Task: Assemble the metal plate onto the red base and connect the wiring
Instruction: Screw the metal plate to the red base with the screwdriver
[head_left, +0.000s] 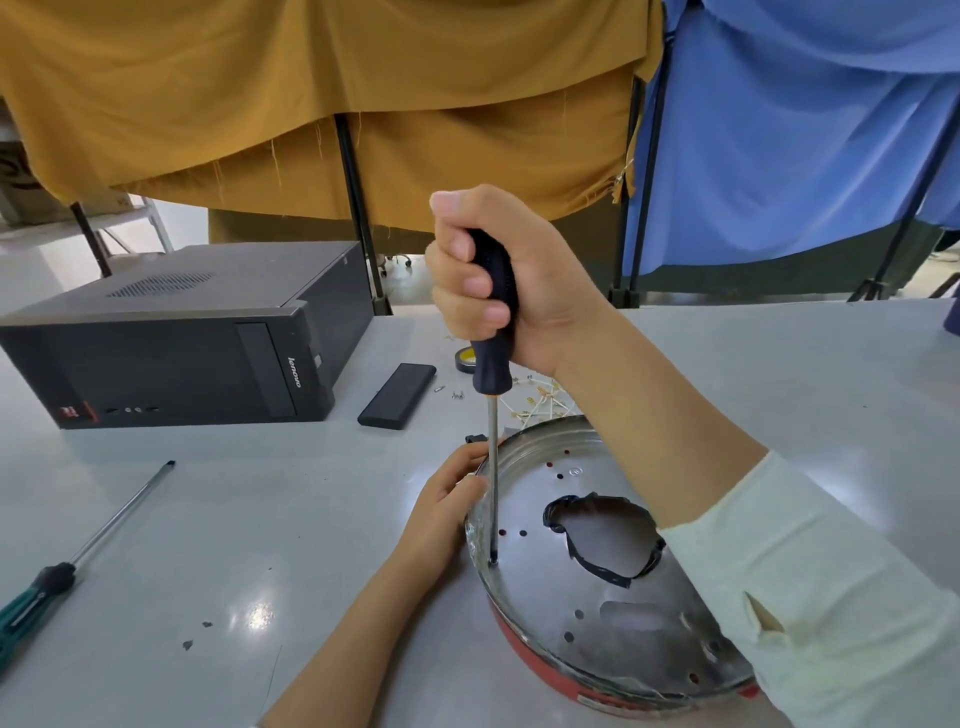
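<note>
Metal plate (613, 587) seated on red base (540, 662), right hand (498, 275) grasping upright screwdriver (492, 374), left hand (447, 504) gripping the plate's rim.

A black computer case (171, 338) lies on the grey table (208, 519), near a green-handled screwdriver (67, 566).

Metal plate (597, 597): round, shiny, raised rim, seated on the red base (535, 657). It carries small drilled holes, an oblong slot and a large irregular central opening edged in black tape. Base shows only as a red band beneath the plate's near edge. Pale wires (545, 402) lie just behind.
</note>
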